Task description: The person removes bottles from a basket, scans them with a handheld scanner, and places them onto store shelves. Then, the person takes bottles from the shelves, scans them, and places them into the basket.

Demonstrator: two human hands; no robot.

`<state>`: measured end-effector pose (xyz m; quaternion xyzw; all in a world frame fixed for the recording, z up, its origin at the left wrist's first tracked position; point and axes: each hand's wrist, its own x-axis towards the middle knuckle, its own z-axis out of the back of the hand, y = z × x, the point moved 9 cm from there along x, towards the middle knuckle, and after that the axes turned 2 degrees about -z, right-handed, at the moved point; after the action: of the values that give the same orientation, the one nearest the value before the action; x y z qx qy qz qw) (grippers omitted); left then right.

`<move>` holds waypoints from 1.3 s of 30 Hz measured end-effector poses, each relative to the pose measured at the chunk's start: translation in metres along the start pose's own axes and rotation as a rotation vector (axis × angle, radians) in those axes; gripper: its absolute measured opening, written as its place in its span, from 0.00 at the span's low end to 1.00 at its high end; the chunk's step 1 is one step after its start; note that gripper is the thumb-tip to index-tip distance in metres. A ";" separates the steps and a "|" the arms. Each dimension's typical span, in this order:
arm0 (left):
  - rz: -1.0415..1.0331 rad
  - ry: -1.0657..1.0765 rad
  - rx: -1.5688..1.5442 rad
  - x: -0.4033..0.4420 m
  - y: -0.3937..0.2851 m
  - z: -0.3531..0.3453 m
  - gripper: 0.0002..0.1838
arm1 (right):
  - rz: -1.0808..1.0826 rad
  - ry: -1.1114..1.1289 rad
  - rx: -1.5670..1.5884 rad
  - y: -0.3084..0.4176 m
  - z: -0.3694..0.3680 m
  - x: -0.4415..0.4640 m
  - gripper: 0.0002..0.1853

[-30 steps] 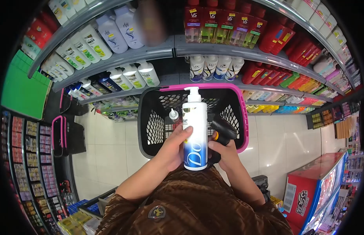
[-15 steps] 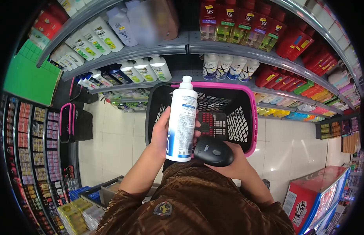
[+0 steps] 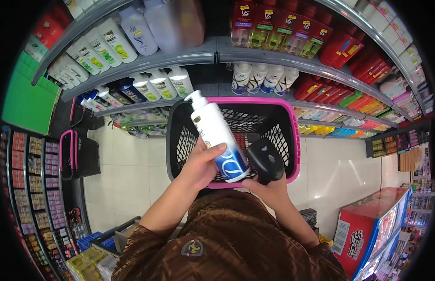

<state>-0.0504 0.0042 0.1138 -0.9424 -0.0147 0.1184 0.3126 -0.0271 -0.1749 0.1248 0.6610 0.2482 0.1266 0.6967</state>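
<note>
A white pump bottle (image 3: 216,133) with a blue lower part leans to the left over the basket. My left hand (image 3: 201,165) is closed around it, thumb across the front, with the large label lettering facing up. In my right hand (image 3: 270,188) is a black handheld barcode scanner (image 3: 266,160), its rounded head close to the bottle's base. The right thumb reaches toward the bottom of the bottle; whether it touches I cannot tell. Below both hands stands a black shopping basket with a pink rim (image 3: 293,140).
Shelves ahead hold white LUX pump bottles (image 3: 258,78), red-capped VS bottles (image 3: 269,30) and white-and-green shampoo bottles (image 3: 161,84). Black baskets with pink handles (image 3: 70,154) stand at the left. A red box-shaped display (image 3: 355,234) is at lower right.
The bottle has turned from its small-print back to its large-lettered front and tilted left. My right hand has shifted slightly right with the scanner, which now points more upright.
</note>
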 end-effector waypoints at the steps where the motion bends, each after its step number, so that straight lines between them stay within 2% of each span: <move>1: -0.005 -0.053 0.054 -0.001 0.001 0.000 0.34 | 0.064 -0.021 0.064 0.000 -0.004 0.003 0.39; 2: -0.010 -0.106 0.109 -0.003 0.001 -0.001 0.34 | 0.068 -0.032 0.063 0.000 -0.009 0.006 0.39; 4: -0.053 -0.072 0.158 -0.002 -0.001 -0.010 0.30 | 0.110 -0.070 0.083 0.002 -0.014 0.009 0.42; 6: 0.029 0.047 -0.081 0.001 0.006 -0.019 0.28 | 0.153 -0.061 0.063 -0.002 -0.012 0.010 0.43; 8: 0.055 0.121 0.037 -0.005 -0.004 -0.028 0.31 | 0.012 -0.057 0.364 -0.015 -0.006 0.008 0.44; 9: 0.067 0.101 0.070 -0.005 -0.001 -0.020 0.31 | -0.147 -0.042 0.387 -0.028 -0.002 0.005 0.44; 12: 0.081 0.064 0.182 -0.001 0.012 -0.001 0.31 | -0.137 -0.037 0.517 -0.038 0.005 0.003 0.44; 14: -0.030 0.136 0.419 -0.005 0.014 0.002 0.32 | -0.061 -0.027 0.489 -0.037 0.002 0.008 0.41; 15: 0.018 0.052 0.442 -0.006 0.014 0.004 0.37 | 0.057 0.007 0.334 -0.030 0.000 0.011 0.40; 16: 0.016 0.051 0.447 -0.007 0.014 0.009 0.37 | 0.173 0.041 0.178 -0.021 -0.003 0.012 0.40; 18: 0.081 0.044 0.442 -0.008 0.015 0.020 0.41 | 0.123 0.091 0.233 -0.029 -0.006 0.013 0.39; 20: 0.062 0.065 0.509 -0.004 0.005 0.019 0.42 | -0.064 0.018 0.121 -0.059 -0.003 0.015 0.35; 21: -0.177 0.119 0.822 -0.001 -0.016 0.010 0.39 | -0.070 -0.055 0.143 -0.057 -0.002 0.015 0.27; 22: -0.430 0.177 1.123 0.001 -0.033 -0.001 0.37 | -0.071 -0.063 0.149 -0.062 -0.001 0.017 0.27; 23: -0.549 0.256 1.099 0.012 -0.040 -0.001 0.39 | -0.114 -0.085 0.175 -0.076 0.001 0.019 0.23; 24: -0.779 0.297 1.440 0.014 -0.056 -0.022 0.38 | -0.159 -0.103 0.199 -0.086 0.003 0.019 0.19; 26: -0.974 0.315 1.794 0.039 -0.064 -0.018 0.36 | -0.157 -0.127 0.190 -0.083 0.006 0.017 0.16; 27: -0.975 0.294 1.809 0.058 -0.070 -0.009 0.35 | -0.155 -0.151 0.184 -0.082 0.008 0.014 0.13; 32: -0.957 0.231 1.785 0.155 -0.089 0.033 0.32 | -0.115 -0.273 0.137 -0.081 0.021 -0.003 0.13; 34: -0.820 0.206 1.687 0.197 -0.090 0.053 0.30 | -0.143 -0.333 0.160 -0.086 0.027 -0.011 0.13; 36: -0.740 0.153 1.635 0.235 -0.085 0.077 0.32 | -0.238 -0.367 0.104 -0.089 0.031 -0.021 0.11; 39: -0.468 -0.054 1.555 0.303 -0.069 0.142 0.38 | -0.244 -0.474 0.149 -0.091 0.032 -0.032 0.10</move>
<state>0.2139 0.1737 -0.0199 -0.4251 -0.1323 0.0489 0.8941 -0.0520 -0.2273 0.0408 0.6868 0.1650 -0.1350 0.6949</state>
